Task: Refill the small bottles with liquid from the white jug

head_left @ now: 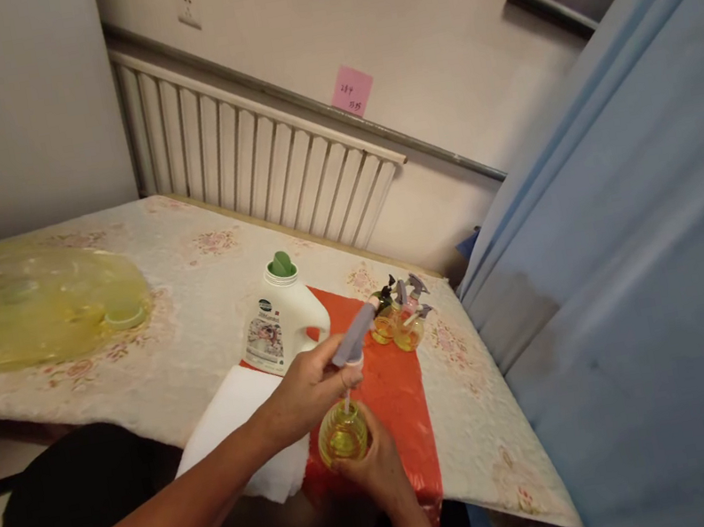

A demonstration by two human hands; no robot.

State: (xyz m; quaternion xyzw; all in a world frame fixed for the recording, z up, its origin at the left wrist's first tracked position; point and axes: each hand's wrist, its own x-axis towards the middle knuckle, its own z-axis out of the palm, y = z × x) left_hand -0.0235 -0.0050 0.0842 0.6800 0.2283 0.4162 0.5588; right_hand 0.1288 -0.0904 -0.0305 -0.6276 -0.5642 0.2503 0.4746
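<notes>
My left hand (312, 394) is closed around a grey spray trigger head (357, 335), just above a bottle. The head's thin tube reaches down into the neck of a clear spray bottle (342, 432) with yellow liquid in it. Low on its right side, my right hand (378, 461) grips that bottle over the red plastic sheet (400, 408). Just behind my left hand stands a white detergent jug (281, 316), its mouth uncapped with a green spout showing. Part of the spray head is hidden by my fingers.
Several small spray bottles (405, 326) stand together at the sheet's far right. White paper (236, 418) lies at the near left. A yellow plastic bag (28, 304) with a green cap (124, 314) is on the floral tablecloth (196, 298). A blue curtain (627, 253) hangs to the right.
</notes>
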